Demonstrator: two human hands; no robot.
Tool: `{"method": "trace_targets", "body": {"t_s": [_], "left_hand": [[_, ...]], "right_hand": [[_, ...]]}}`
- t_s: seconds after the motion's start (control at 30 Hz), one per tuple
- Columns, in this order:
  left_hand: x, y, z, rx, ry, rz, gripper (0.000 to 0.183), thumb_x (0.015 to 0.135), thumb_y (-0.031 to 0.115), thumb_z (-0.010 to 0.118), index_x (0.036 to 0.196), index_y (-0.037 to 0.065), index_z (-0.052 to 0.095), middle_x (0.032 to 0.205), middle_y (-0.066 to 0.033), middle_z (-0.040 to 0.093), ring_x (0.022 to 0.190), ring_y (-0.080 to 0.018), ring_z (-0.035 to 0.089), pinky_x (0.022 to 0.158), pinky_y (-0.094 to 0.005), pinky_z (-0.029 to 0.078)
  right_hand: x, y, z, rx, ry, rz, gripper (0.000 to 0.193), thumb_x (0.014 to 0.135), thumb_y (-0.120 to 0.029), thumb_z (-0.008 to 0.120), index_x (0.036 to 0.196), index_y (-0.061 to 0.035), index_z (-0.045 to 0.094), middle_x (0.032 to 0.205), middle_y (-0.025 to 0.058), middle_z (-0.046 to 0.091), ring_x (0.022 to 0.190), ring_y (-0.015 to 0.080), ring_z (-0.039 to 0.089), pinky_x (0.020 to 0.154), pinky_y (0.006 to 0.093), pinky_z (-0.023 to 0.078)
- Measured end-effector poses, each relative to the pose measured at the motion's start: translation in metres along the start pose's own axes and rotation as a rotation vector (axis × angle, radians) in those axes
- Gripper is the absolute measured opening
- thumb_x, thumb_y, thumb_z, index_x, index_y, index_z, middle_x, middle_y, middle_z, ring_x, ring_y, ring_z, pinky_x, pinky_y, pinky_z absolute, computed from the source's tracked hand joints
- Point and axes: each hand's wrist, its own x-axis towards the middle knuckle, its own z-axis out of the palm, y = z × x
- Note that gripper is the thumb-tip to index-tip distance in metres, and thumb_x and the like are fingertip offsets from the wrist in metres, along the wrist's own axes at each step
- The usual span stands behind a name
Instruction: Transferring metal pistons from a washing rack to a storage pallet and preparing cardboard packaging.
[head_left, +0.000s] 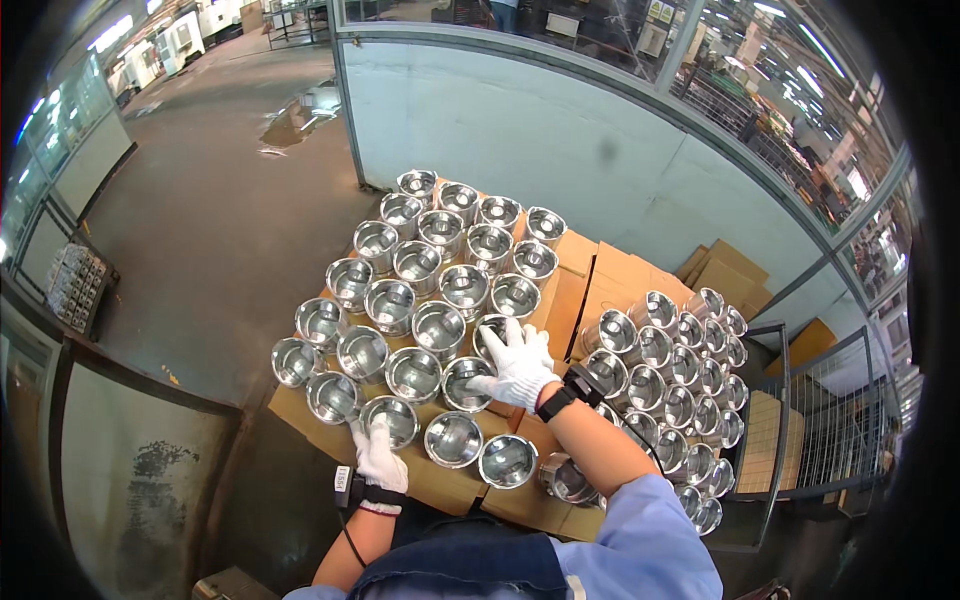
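Near the middle of the cardboard surface (585,262), right hand (517,368) gloved in white, grip curled over the rim of a shiny hollow metal cup (492,334). Left hand (378,457) flat, fingers spread loosely on cardboard beside another cup (392,420), holding nothing. Packed tight around: rows of identical cups (430,265); further right, a second batch (680,385) beside a wire cage (820,420).
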Motion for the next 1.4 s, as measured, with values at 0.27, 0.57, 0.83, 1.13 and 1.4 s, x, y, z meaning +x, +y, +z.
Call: {"method": "trace_targets", "body": {"t_s": [0.27, 0.57, 0.83, 1.13, 1.4], "left_hand": [[0.012, 0.008, 0.013, 0.316, -0.108, -0.076, 0.084, 0.1, 0.033, 0.068, 0.16, -0.007, 0.026, 0.149, -0.0177, 0.051, 0.135, -0.024, 0.049, 0.11, -0.0342, 0.041], [-0.029, 0.044, -0.025, 0.776, 0.044, 0.194, 0.039, 0.104, 0.04, 0.06, 0.108, 0.001, 0.064, 0.102, -0.0131, 0.069, 0.095, -0.027, 0.064, 0.09, -0.0392, 0.051], [0.042, 0.05, -0.042, 0.489, -0.018, 0.249, 0.048, 0.106, 0.046, 0.053, 0.131, 0.005, 0.048, 0.122, -0.0158, 0.061, 0.113, -0.0295, 0.06, 0.101, -0.0418, 0.046], [0.054, 0.035, -0.015, 0.289, -0.104, 0.208, 0.06, 0.103, 0.033, 0.064, 0.142, 0.005, 0.029, 0.137, -0.0165, 0.056, 0.12, -0.0233, 0.058, 0.101, -0.0375, 0.048], [0.063, 0.063, -0.075, 0.593, 0.053, 0.068, 0.094, 0.101, 0.055, 0.057, 0.162, -0.007, 0.022, 0.167, -0.0267, 0.03, 0.155, -0.0324, 0.033, 0.124, -0.0361, 0.029]], "right_hand": [[0.002, -0.001, 0.011, 0.007, 0.004, 0.034, 0.082, 0.078, -0.052, 0.072, 0.15, -0.0196, 0.052, 0.148, 0.0212, 0.044, 0.127, 0.0419, 0.043, 0.108, 0.0538, 0.03], [0.005, -0.019, -0.015, -0.05, 0.004, 0.015, 0.082, 0.074, -0.061, 0.077, 0.141, -0.0163, 0.059, 0.153, 0.0251, 0.044, 0.131, 0.0448, 0.042, 0.113, 0.0603, 0.026], [0.017, -0.11, 0.017, -0.04, -0.065, -0.398, 0.07, 0.08, -0.048, 0.072, 0.141, -0.0177, 0.055, 0.122, 0.0135, 0.068, 0.123, 0.0377, 0.057, 0.116, 0.0739, 0.016], [0.015, -0.113, 0.043, -0.039, 0.053, -0.365, 0.061, 0.083, -0.032, 0.074, 0.138, -0.0159, 0.054, 0.114, 0.0106, 0.071, 0.106, 0.0311, 0.069, 0.12, 0.0768, 0.006], [0.012, -0.111, 0.034, 0.132, -0.02, -0.303, 0.088, 0.078, -0.035, 0.079, 0.152, -0.0091, 0.04, 0.122, 0.0144, 0.069, 0.117, 0.0353, 0.065, 0.121, 0.0753, 0.006]]}}
